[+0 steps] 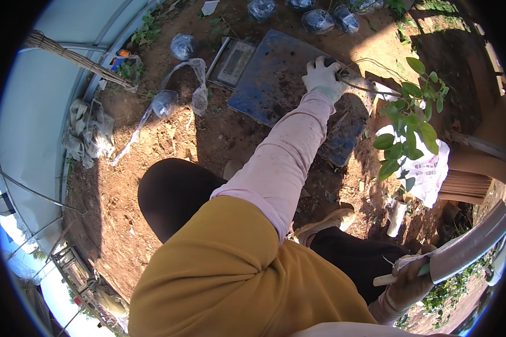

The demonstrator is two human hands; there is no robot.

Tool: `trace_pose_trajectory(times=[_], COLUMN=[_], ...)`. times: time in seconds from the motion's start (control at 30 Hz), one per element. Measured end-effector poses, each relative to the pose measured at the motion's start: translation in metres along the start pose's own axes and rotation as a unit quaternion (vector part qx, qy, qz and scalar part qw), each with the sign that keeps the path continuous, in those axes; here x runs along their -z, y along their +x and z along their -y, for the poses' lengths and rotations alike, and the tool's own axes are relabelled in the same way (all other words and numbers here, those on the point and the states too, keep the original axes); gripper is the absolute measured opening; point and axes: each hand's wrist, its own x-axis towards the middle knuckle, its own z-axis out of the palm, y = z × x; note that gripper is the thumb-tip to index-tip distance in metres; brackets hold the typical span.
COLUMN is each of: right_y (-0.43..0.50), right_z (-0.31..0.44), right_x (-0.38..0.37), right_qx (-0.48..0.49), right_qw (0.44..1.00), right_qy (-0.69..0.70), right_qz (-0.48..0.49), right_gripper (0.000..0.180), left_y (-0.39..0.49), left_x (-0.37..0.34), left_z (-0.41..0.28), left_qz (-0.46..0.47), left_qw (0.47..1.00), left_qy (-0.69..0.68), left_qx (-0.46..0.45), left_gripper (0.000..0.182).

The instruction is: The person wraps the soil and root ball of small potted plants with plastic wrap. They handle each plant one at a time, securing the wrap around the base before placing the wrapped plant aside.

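Note:
My left hand (325,79), in a pale glove, reaches over a soiled blue platform (274,67). Its fingers curl over the dark base of a leafy plant (411,126), whose thin stems run to the right. A framed unit with a display panel (233,63) adjoins the platform's left side. Low at the right, my right hand (409,276), in a brown, soiled glove, grips a pale stick-like handle (384,280). Beside that hand a long, broad grey piece (468,248) extends up to the right; I cannot tell what it is.
Plastic-wrapped balls (317,21) lie beyond the platform, others (182,46) to its left beside a strip of clear film (199,80). A printed white bag (428,168) and stacked cardboard (466,185) are at the right. Crumpled cloth (82,130) lies along the plastic wall.

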Motion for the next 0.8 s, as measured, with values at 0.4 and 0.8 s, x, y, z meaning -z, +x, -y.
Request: trace_pose_trajectory(times=[0.4,0.8], right_y=[0.003,0.010], right_z=[0.040,0.015], right_x=[-0.020,-0.097], right_qx=[-0.118,-0.179], right_qw=[0.961,0.852], right_qy=[0.185,0.382], right_qz=[0.166,0.311], right_gripper=[0.020,0.027], left_y=[-0.028,-0.198], left_x=[0.021,0.190], left_z=[0.048,-0.085], left_qz=[0.107,0.356], left_qw=[0.665,0.749], left_qy=[-0.694,-0.557], left_qx=[0.254,-0.040], left_gripper=[0.033,0.017])
